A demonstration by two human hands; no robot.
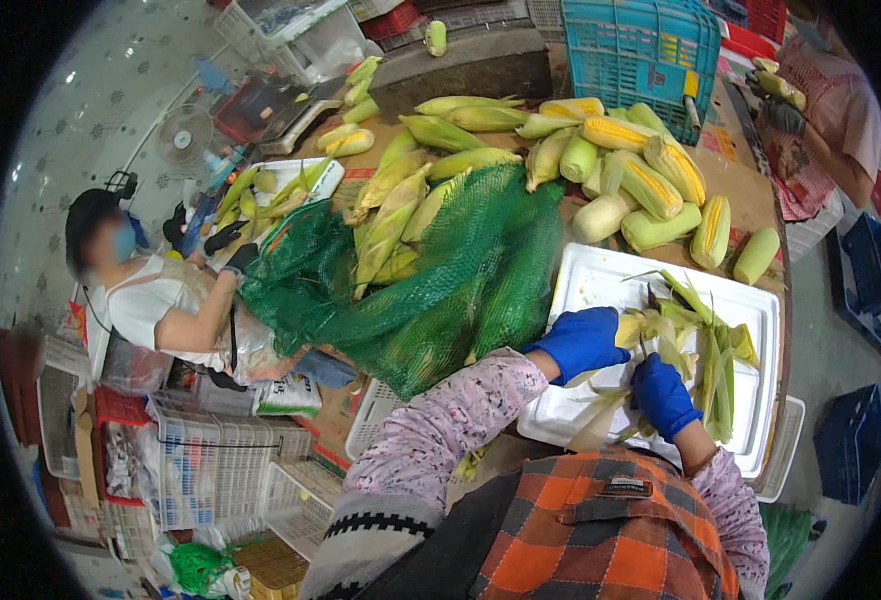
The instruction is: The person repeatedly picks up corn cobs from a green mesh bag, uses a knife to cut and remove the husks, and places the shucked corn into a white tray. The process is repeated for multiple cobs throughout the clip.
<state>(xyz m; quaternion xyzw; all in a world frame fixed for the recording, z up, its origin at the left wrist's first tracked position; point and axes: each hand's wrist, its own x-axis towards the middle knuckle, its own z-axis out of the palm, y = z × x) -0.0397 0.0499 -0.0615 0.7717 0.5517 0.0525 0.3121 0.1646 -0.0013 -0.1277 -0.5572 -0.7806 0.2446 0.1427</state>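
Observation:
Blue gloves cover both my hands. Over a white foam tray (pixel 575 281), my left hand (pixel 586 341) is closed around an ear of corn (pixel 630 327) whose husk is partly peeled. Close to its right, my right hand (pixel 662 397) grips a small knife (pixel 642 346), of which only a thin part shows beside the corn. Loose green husks (pixel 722 367) lie in the tray around and beyond my hands. Left of the tray, a green mesh bag (pixel 440 292) holds unhusked corn. Partly husked ears (pixel 650 187) are piled past the tray's far edge.
A turquoise plastic crate (pixel 639 64) stands at the table's far side. On the left a co-worker in dark gloves (pixel 223 238) touches the mesh bag; another co-worker holds corn (pixel 782 86) at upper right. White plastic baskets (pixel 207 465) stand at lower left, a blue crate (pixel 849 442) on the floor at right.

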